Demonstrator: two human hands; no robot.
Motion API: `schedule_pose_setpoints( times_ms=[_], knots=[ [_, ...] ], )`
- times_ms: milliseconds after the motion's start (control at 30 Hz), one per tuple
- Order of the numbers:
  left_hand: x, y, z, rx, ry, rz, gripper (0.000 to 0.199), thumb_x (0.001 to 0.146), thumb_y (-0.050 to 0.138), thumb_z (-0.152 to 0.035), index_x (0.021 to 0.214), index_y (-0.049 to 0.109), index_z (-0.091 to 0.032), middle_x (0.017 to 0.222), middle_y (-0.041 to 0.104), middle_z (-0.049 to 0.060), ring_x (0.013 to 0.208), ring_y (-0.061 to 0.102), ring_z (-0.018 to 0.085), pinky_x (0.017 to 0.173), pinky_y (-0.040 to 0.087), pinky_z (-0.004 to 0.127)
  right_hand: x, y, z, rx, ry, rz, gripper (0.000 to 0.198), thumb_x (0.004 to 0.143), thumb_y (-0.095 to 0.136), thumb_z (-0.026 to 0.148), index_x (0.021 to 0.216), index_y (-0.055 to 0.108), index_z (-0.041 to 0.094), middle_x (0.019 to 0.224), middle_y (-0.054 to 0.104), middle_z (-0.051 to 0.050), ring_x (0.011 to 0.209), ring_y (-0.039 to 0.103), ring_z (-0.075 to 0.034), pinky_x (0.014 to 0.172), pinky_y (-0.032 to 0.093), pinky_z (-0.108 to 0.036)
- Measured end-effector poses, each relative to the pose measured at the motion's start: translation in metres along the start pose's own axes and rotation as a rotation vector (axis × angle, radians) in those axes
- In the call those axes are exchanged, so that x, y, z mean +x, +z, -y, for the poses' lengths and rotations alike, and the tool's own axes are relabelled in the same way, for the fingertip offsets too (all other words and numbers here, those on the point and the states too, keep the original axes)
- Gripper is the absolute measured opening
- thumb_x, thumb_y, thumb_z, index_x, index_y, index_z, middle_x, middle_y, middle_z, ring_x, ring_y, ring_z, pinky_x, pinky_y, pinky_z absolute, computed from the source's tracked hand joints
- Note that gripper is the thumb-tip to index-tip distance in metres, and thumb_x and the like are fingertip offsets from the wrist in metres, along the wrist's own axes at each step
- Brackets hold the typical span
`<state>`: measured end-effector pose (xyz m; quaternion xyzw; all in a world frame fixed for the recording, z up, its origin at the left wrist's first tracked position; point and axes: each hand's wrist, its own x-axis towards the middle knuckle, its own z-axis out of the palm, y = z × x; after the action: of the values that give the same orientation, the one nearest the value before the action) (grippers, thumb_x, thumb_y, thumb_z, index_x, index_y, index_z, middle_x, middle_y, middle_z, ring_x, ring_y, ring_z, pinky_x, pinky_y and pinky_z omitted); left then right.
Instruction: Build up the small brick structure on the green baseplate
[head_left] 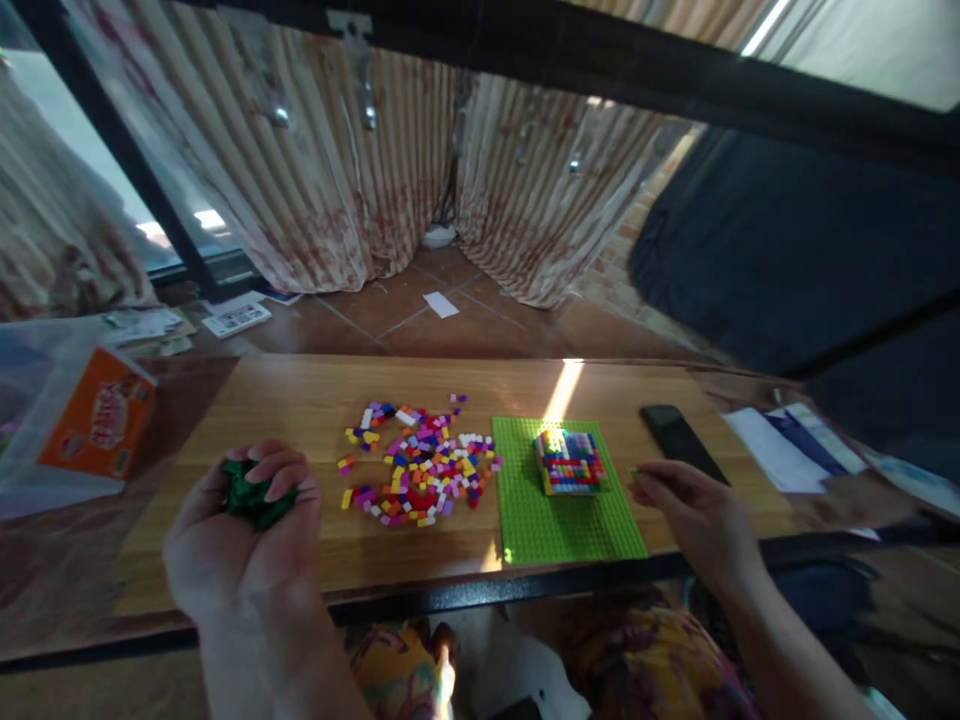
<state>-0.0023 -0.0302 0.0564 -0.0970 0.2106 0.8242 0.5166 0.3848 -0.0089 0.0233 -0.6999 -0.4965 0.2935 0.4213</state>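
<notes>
My left hand (244, 530) is raised over the left part of the table, palm up, its fingers curled round a cluster of dark green toy bricks (251, 495). To the right, my right hand (690, 505) is closed in a pinch, just past the right edge of the green baseplate (525, 525). A tiny greenish piece (635, 472) shows at its fingertips, probably a toy brick, though too small to be sure. On the baseplate stands a block-shaped build of many-coloured bricks (570, 470). Loose bricks (431, 465) in mixed colours lie scattered between my left hand and the baseplate.
Behind my right hand a black phone (679, 435) lies on the wooden table (300, 385). Papers (772, 450) are off the right end. At the left stands a plastic bag with an orange package (101, 415). Curtains (322, 170) hang beyond the table.
</notes>
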Motion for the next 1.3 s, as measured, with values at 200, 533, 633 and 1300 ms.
schedule_pose_setpoints(
  times_ms=[200, 533, 633, 1300],
  knots=[
    [0.006, -0.005, 0.001, 0.072, 0.027, 0.082, 0.023, 0.057, 0.041, -0.006, 0.078, 0.04, -0.016, 0.066, 0.047, -0.002, 0.051, 0.049, 0.006, 0.043, 0.038, 0.014, 0.0, 0.014, -0.018, -0.226, -0.109, 0.049, 0.021, 0.072, 0.065, 0.037, 0.08, 0.071, 0.019, 0.075, 0.072, -0.006, 0.067, 0.067, -0.02, 0.062, 0.052, -0.031],
    [0.01, -0.012, 0.001, 0.121, 0.032, 0.134, 0.027, 0.055, 0.042, -0.003, 0.079, 0.04, -0.015, 0.071, 0.049, -0.001, 0.054, 0.051, 0.005, 0.045, 0.039, 0.012, -0.004, 0.016, -0.022, -0.171, -0.129, 0.112, 0.022, 0.076, 0.063, 0.038, 0.083, 0.072, 0.02, 0.079, 0.071, -0.007, 0.072, 0.065, -0.02, 0.066, 0.051, -0.032],
    [0.011, -0.012, 0.002, 0.135, 0.056, 0.148, 0.026, 0.054, 0.043, -0.004, 0.078, 0.04, -0.015, 0.071, 0.048, -0.001, 0.054, 0.051, 0.005, 0.046, 0.04, 0.013, -0.003, 0.017, -0.018, -0.073, -0.058, 0.111, 0.023, 0.071, 0.066, 0.038, 0.08, 0.073, 0.019, 0.075, 0.071, -0.007, 0.069, 0.063, -0.018, 0.063, 0.05, -0.031],
    [0.005, -0.002, 0.013, 0.073, -0.031, 0.076, 0.025, 0.057, 0.042, -0.006, 0.08, 0.041, -0.016, 0.068, 0.049, -0.001, 0.049, 0.05, 0.007, 0.043, 0.037, 0.014, 0.014, 0.013, -0.005, 0.171, 0.229, 0.222, 0.033, 0.048, 0.08, 0.042, 0.066, 0.072, 0.016, 0.061, 0.068, -0.004, 0.051, 0.055, -0.011, 0.051, 0.047, -0.026]
  ],
)
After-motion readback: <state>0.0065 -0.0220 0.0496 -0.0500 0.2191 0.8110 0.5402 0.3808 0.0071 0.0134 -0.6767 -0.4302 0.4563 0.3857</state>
